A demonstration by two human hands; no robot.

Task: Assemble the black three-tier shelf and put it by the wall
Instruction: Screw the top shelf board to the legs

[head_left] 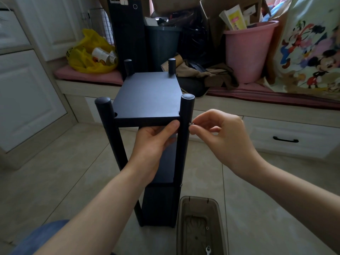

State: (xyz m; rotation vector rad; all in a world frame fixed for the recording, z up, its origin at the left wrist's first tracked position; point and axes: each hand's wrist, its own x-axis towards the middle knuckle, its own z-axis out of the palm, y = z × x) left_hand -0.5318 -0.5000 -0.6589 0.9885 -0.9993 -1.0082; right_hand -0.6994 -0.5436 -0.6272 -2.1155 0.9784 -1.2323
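Smoky plastic tray sits on the floor below the right hand, which pinches a tiny screw against the front post. Just left of that hand, the left hand grips the top board's edge on the black shelf, which stands upright on the tiles.

The matte black three-tier shelf with round posts is showing plain, unpatterned dark surfaces. A small silver screw is glinting against one black post. A crumpled bright yellow plastic bag is standing out against a flat pink cushion. A round pink plastic bucket is neighbouring a cream fabric bag that is displaying red, black and yellow cartoon figures. A smoky brown translucent plastic tray is sitting on glossy beige floor tiles.
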